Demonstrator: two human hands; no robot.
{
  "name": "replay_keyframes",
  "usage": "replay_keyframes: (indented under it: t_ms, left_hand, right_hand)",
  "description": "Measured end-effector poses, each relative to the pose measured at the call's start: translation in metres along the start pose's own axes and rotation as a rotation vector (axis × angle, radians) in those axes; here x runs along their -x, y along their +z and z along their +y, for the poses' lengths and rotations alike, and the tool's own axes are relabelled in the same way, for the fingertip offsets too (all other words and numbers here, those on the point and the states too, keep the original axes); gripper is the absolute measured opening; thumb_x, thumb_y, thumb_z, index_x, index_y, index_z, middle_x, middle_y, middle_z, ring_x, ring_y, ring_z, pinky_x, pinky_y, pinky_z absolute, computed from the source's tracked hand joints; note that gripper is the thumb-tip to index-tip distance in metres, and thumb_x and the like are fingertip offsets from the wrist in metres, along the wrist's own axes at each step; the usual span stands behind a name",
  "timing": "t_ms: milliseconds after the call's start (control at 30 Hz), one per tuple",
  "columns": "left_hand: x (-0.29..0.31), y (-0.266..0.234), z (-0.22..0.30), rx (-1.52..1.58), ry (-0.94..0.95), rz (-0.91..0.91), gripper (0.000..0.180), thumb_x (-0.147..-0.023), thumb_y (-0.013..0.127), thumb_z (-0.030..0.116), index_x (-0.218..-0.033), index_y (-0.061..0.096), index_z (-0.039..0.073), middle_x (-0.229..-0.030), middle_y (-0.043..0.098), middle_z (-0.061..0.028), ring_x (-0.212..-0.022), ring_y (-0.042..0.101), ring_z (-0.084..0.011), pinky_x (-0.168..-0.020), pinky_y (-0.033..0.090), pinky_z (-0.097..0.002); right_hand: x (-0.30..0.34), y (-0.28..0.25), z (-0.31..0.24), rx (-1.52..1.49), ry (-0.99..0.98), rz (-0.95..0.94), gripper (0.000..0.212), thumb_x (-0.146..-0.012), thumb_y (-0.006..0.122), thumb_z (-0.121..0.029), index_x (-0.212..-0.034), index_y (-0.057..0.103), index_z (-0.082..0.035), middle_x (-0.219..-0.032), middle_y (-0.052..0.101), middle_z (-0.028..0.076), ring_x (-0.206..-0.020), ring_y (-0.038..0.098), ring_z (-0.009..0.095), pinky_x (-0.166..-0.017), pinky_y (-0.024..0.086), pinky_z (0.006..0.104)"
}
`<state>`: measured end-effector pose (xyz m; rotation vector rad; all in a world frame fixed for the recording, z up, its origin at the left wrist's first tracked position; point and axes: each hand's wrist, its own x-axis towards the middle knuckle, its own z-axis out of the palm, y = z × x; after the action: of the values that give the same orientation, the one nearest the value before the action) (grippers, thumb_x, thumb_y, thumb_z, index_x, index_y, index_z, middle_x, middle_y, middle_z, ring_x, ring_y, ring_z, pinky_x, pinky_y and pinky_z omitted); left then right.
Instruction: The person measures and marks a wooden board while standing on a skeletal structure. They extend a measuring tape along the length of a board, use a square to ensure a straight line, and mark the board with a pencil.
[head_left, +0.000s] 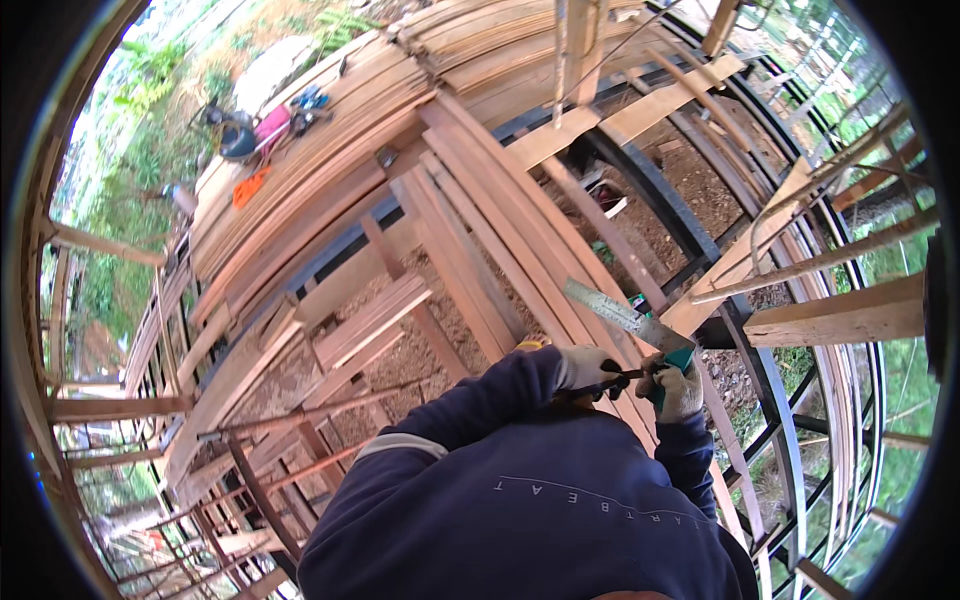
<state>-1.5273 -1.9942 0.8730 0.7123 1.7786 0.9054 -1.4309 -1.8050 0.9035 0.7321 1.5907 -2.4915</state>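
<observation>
The saw extends over the boards, right of the plank stack (plants beyond that).

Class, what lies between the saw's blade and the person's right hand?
In the head view, the green handle lies between the blade and the gloved right hand.

Dressed in navy sweatshirt, marked with thin pale line, lettering; banded whitish on left sleeve; wearing off-white gloves.
</observation>
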Motion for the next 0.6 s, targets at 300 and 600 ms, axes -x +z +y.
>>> replay_keyframes:
  t_ms: [300, 600]
  left_hand:
    - [-0.001, -0.001, -0.022, 0.079, -0.136, -0.195, 0.034, -0.092, 0.051, 0.039, -0.102, 0.071, 0.013, -0.089, 0.07, -0.0063, -0.082, 0.067, -0.02, -0.076, 0.05, -0.0341]
    - [0.002, -0.07, -0.081, 0.298, -0.014, -0.177, 0.03, -0.094, 0.053, 0.033, -0.1, 0.071, 0.009, -0.088, 0.071, -0.0046, -0.079, 0.066, -0.0172, -0.072, 0.05, -0.0323]
  right_hand:
    - [-0.006, 0.01, 0.025, 0.091, 0.054, -0.218, 0.048, -0.077, 0.051, 0.0, -0.125, 0.049, 0.003, -0.094, 0.063, 0.014, -0.058, 0.057, 0.016, -0.053, 0.051, 0.0281]
    - [-0.068, 0.084, 0.027, 0.26, -0.001, -0.285, 0.057, -0.077, 0.044, 0.01, -0.133, 0.043, 0.0, -0.094, 0.062, 0.01, -0.064, 0.055, 0.014, -0.057, 0.048, 0.0262]
